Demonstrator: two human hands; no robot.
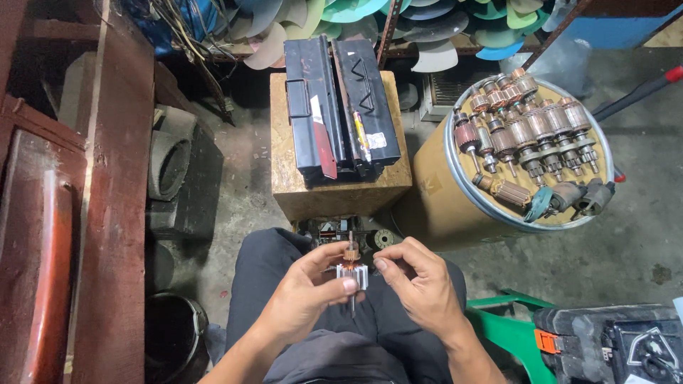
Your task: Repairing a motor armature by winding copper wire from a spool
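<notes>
Head view: I am pinching a small motor armature upright over my lap, left hand gripping its core with thumb and fingers, right hand touching its side with curled fingertips. More armatures are lying on the drum top at right.

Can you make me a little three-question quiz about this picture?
1. True or false: the left hand holds the small motor rotor.
2. Where do the other rotors lie? A) on the cardboard drum B) in the black bucket C) on the green stool
3. What lies on the wooden box?

Key
1. True; the right hand fingers touch its side.
2. A, on the lid.
3. A black toolbox, opened out.
</notes>
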